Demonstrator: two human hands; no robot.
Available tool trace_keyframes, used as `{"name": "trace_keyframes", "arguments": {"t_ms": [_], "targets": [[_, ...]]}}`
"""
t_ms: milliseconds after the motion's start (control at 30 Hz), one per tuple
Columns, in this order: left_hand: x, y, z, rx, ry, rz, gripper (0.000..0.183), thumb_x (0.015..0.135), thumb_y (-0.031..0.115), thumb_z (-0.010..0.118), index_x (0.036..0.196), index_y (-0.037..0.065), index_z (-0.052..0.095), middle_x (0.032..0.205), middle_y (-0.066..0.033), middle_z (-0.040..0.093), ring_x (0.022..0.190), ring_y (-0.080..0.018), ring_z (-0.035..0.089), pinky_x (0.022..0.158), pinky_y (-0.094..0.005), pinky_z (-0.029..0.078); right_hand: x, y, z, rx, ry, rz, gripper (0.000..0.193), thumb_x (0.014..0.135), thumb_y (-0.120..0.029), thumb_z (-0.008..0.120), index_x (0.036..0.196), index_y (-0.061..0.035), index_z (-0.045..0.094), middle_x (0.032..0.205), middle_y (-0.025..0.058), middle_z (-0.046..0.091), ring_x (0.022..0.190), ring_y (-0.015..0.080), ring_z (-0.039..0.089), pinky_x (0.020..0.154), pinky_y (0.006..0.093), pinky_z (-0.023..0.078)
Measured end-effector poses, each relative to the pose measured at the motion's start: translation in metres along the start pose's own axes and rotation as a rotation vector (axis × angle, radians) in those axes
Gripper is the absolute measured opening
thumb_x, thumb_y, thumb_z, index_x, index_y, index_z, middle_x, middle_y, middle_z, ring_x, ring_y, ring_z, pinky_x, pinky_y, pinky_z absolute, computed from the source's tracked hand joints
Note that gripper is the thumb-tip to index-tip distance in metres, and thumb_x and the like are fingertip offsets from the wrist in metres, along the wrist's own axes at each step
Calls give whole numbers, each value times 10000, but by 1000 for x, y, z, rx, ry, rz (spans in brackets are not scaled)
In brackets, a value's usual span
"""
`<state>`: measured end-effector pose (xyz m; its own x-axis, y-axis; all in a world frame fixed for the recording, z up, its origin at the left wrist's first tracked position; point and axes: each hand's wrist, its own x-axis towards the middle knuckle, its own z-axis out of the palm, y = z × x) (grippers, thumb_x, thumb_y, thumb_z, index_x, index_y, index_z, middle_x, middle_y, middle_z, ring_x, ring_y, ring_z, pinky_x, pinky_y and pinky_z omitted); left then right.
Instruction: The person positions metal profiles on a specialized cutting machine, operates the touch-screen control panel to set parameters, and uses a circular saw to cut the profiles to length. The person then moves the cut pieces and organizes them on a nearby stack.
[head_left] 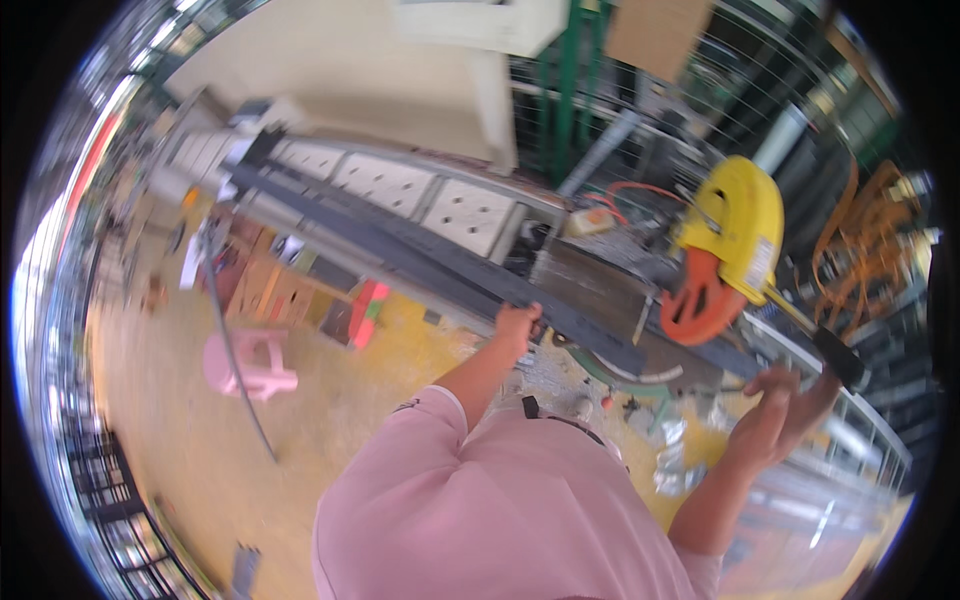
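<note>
My left hand [517,328] is closed on the near edge of a long dark grey profile bar [400,238], which lies slanting along the bench toward the saw. A second dark bar seems to lie alongside it. To the right stands a chop saw with a yellow upper guard [738,222] and an orange lower guard [692,303]. From it a rod runs to a black handle [840,358]. Just below that handle is my right hand [780,410], thumb and fingers apart; whether a fingertip touches the handle is unclear.
A long bench with pale perforated panels [385,184] carries the bars. On the yellowish floor at left stand a pink stool [250,362] and cardboard boxes [265,285]. A thin grey pole [228,340] slants beside the stool. Orange hose [870,250] hangs behind the saw.
</note>
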<state>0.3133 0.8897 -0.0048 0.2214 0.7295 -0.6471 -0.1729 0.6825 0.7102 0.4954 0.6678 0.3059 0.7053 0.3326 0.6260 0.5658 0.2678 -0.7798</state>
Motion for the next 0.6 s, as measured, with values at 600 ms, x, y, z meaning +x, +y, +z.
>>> {"name": "trace_keyframes", "arguments": {"t_ms": [600], "targets": [[-27, 30, -58, -82, 93, 182, 170, 847, 72, 628, 995, 65, 545, 831, -38, 616, 603, -127, 544, 521, -275, 454, -173, 183, 108, -673, -1240, -10, 742, 743, -317, 678, 1393, -140, 368, 1208, 154, 481, 1093, 348, 489, 927, 466, 379]]}}
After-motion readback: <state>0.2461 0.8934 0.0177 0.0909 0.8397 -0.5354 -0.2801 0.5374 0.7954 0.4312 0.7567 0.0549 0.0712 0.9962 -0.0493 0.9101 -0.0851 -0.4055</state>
